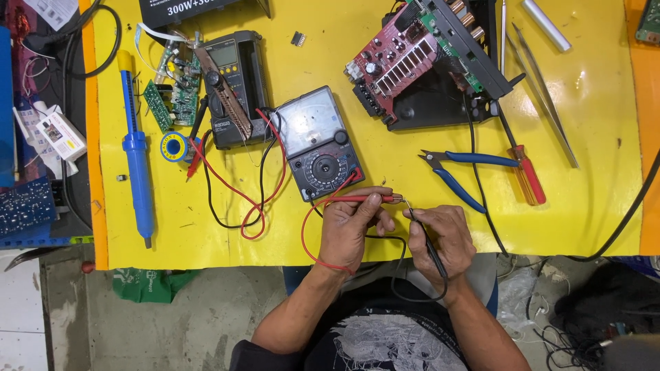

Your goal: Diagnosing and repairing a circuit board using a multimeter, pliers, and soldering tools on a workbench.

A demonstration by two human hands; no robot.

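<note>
Red probe (364, 198) in left hand (350, 230), black probe (432, 249) in right hand (443, 240).

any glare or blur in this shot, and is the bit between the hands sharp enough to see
Head view: even, soft light, only faint shadows under the left hand and right hand; mild glare on the analog meter window; straight edges of the yellow table bow slightly toward the corners; the tiny part between the red probe and black probe is too small to make out.
</note>
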